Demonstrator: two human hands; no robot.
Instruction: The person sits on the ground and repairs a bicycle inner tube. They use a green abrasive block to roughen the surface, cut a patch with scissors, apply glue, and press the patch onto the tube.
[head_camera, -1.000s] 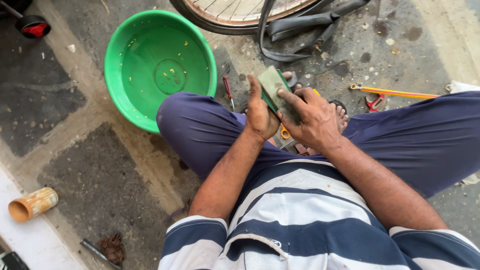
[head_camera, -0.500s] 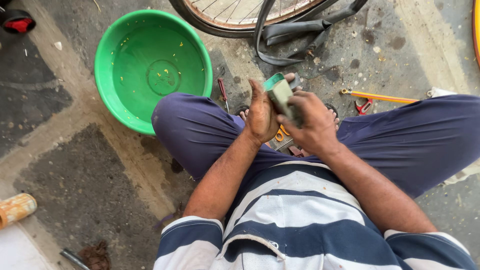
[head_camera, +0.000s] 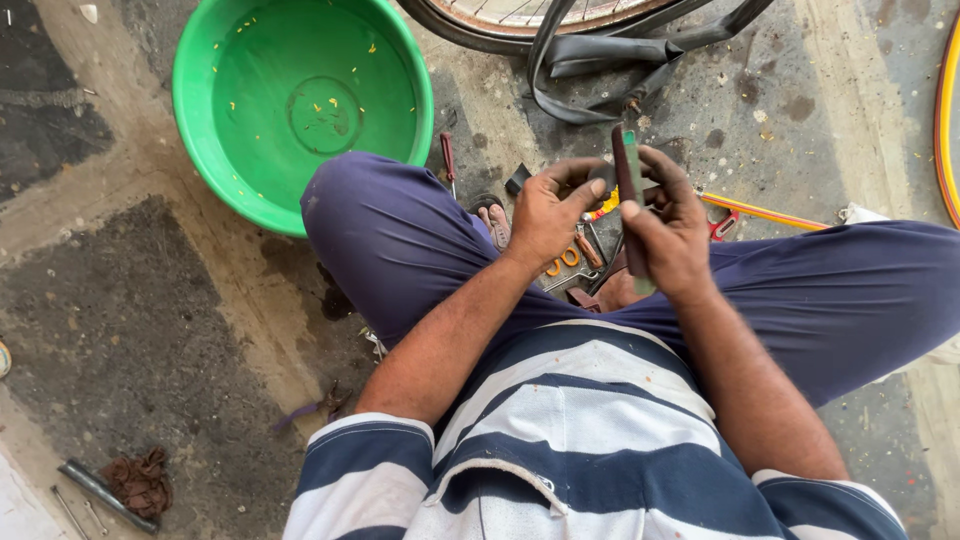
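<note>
Head view, looking straight down over your striped shirt and dark blue trousers as you sit on the concrete ground. Your right hand is closed around a thin, flat strip, dark on one face with a green edge, held upright and seen nearly edge-on; thumb and fingers pinch it along its lower half. Your left hand sits just beside the strip, fingers curled toward its upper part; whether they actually touch it cannot be told, and the hand holds nothing else that shows. Both hands hover above the gap between your knees, over small tools lying on the ground, among them an orange-handled one. A green plastic basin stands beyond your left knee, holding shallow water flecked with yellow bits. At the top edge lie a bicycle wheel and a slack black inner tube. A yellow-handled tool lies beside your right knee. A metal bar and a brown rag rest at lower left.
</note>
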